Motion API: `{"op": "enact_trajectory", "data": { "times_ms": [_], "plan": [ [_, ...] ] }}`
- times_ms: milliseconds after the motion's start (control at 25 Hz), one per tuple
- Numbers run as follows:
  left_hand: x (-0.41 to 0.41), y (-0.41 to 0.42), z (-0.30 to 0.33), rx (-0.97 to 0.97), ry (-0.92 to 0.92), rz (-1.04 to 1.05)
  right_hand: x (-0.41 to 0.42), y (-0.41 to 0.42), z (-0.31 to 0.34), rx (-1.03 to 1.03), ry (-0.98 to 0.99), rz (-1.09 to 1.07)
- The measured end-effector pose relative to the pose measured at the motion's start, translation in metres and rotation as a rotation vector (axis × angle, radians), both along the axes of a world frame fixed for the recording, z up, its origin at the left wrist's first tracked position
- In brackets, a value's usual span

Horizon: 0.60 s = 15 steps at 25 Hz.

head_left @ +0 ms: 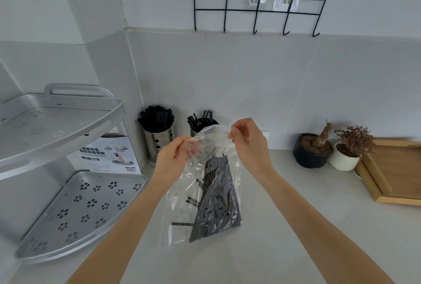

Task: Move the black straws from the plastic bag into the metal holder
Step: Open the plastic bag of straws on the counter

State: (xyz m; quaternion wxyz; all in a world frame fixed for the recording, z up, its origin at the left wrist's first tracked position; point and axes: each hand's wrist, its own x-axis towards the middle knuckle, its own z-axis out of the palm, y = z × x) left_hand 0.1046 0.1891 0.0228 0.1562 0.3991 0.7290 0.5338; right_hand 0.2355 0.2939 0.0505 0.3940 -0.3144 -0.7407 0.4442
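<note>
Many black straws (216,201) lie jumbled.

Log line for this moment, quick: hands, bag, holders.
left hand: pinches plastic bag mouth | right hand: pinches same mouth | black straws: inside bag | metal holders: hold straws

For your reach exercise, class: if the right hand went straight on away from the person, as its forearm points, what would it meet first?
Most likely the right-hand metal holder of black straws, just behind the plastic bag that the right hand pinches. Depth is unclear; it might pass beside the holder and reach the wall.
</note>
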Motion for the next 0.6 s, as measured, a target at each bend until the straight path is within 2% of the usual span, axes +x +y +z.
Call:
{"op": "enact_trajectory", "data": {
  "times_ms": [280, 440, 600],
  "plan": [
    [0.006, 0.009, 0.007, -0.072, -0.023, -0.021, -0.006, -0.006, 0.002, -0.015, 0.008, 0.036],
    [0.013, 0.011, 0.005, -0.053, 0.006, -0.059, -0.011, -0.016, -0.021, -0.038, -0.156, 0.063],
    [0.014, 0.009, 0.005, -0.038, 0.015, -0.103, -0.013, -0.014, -0.033, -0.037, -0.177, -0.015]
  ]
}}
